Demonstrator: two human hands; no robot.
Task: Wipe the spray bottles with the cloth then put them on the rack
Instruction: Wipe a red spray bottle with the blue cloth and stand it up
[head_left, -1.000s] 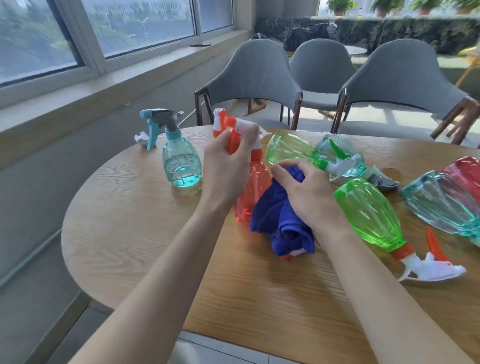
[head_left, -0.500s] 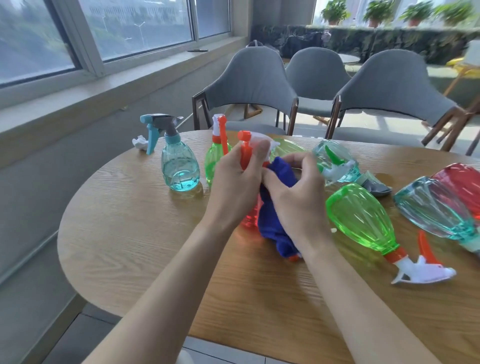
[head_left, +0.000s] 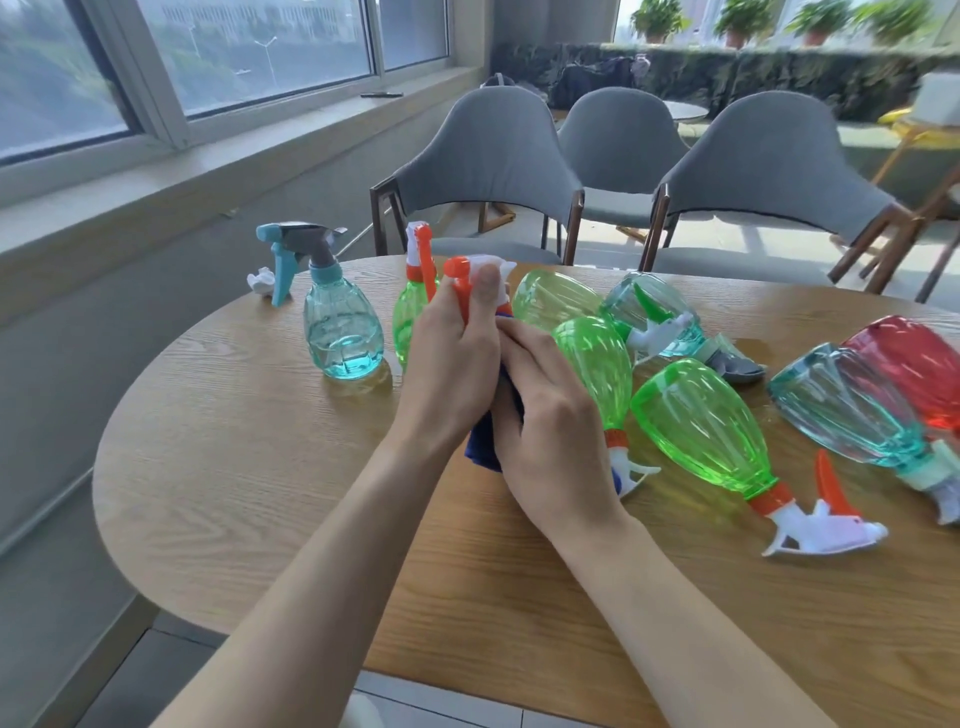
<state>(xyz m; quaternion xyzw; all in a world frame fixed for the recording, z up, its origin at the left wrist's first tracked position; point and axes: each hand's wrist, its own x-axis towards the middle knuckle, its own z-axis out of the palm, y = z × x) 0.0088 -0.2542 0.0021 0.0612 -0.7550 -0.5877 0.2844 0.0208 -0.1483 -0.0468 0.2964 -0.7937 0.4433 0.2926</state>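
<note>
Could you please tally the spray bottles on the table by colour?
green bottles: 4
teal bottles: 3
red bottle: 1
held bottle, body hidden: 1
Total: 9

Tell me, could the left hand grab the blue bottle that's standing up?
Probably yes, once it lets go. The blue bottle stands upright just left of the left hand, its near side open, though a green bottle stands close beside it. Right now that hand grips the orange-and-white sprayer of another bottle.

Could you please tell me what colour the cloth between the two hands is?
The cloth is dark blue, best seen in the head view.
</note>
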